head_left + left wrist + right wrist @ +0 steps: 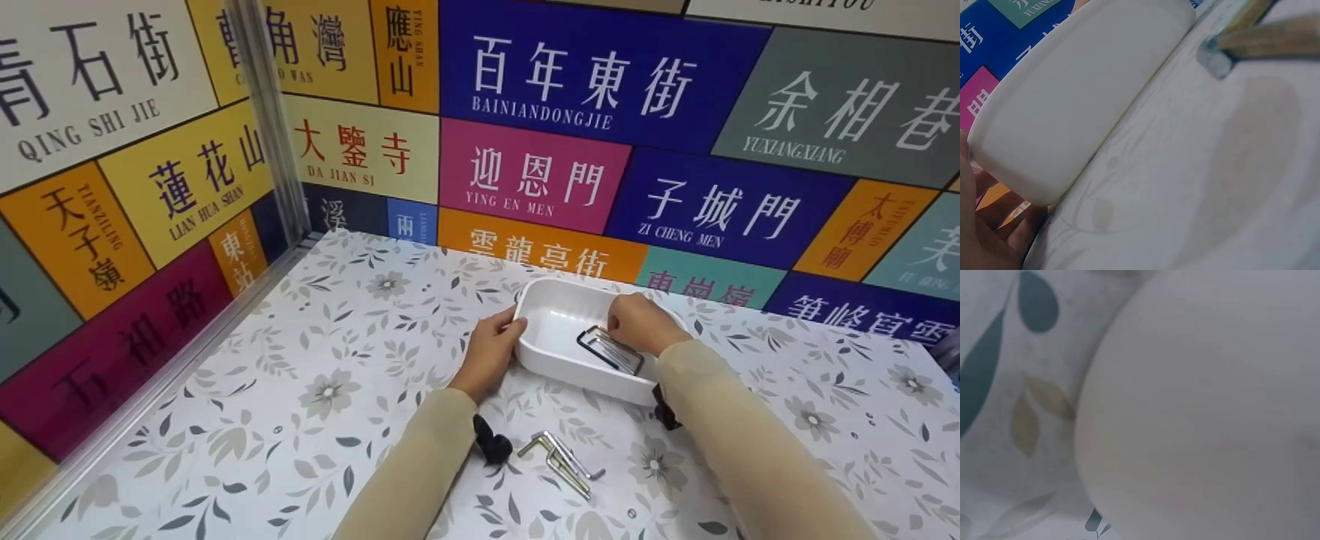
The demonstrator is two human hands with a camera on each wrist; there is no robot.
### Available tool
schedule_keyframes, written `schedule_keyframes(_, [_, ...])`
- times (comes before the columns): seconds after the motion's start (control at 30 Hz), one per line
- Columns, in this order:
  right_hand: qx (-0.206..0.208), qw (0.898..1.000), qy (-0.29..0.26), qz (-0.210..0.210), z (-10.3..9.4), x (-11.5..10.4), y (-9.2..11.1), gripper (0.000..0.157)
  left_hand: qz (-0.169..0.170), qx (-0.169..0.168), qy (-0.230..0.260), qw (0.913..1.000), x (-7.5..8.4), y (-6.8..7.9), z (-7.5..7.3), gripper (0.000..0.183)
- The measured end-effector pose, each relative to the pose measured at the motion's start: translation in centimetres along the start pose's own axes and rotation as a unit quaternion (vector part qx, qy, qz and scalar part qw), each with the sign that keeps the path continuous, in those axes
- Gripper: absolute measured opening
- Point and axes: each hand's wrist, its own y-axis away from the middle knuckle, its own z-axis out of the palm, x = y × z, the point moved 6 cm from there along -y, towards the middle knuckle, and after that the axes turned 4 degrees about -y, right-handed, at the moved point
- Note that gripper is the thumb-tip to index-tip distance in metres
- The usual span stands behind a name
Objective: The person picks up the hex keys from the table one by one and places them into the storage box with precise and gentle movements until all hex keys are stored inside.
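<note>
A white plastic tray [555, 360] with rounded corners stands on the table. My left hand [487, 349] holds its left end; in the left wrist view the fingers [1008, 225] lie against the tray's outer wall [1078, 95]. My right hand [646, 322] reaches inside over the right part, fingers curled down by several L-shaped hex keys [611, 351], dark and silver. Whether its fingertips pinch one is hidden. Outside, in front of the tray, lie a few more hex keys [559, 461], brassy and silver. The right wrist view shows mostly the tray's blurred wall [1196, 416].
A white tablecloth [322, 435] with grey leaves and flowers covers the table. Upright panels with coloured street-name blocks [532, 172] close off the back and left side. A clear corner strip [277, 127] joins them. Dark straps [491, 441] sit at both wrists.
</note>
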Motion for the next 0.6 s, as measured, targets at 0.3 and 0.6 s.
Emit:
schedule_keyframes(0.3, [0.004, 1.000, -0.008, 0.006, 0.21, 0.05, -0.01, 0.009, 0.006, 0.000, -0.008, 0.9999, 0.01, -0.06, -0.01, 0.048])
schedule_keyframes(0.6, [0.005, 1.000, -0.008, 0.004, 0.27, 0.06, -0.01, 0.010, -0.006, -0.002, -0.016, 0.9999, -0.11, -0.07, -0.06, 0.050])
